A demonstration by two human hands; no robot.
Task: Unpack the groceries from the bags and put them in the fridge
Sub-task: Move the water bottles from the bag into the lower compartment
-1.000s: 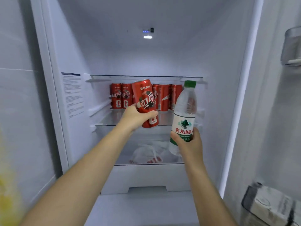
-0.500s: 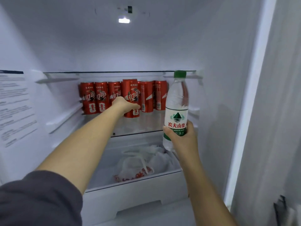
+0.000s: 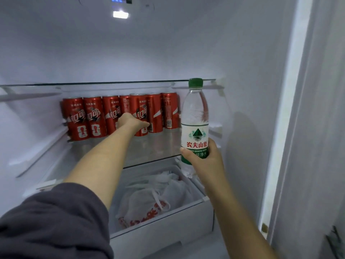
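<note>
- Gently now: the left hand [image 3: 130, 122], fingers curled round the can [image 3: 139, 106], should seat it flat on the shelf [image 3: 164, 144] before letting go, level with the cans [image 3: 93, 116] either side of the grip.
- Can: slim, red, upright.
- Right hand [image 3: 204, 159] clasps the bottle [image 3: 195, 128], upright, right of that grip, short of the shelf.

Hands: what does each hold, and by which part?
Right hand grips the water bottle around its label; left hand grips a red can around its lower half.
</note>
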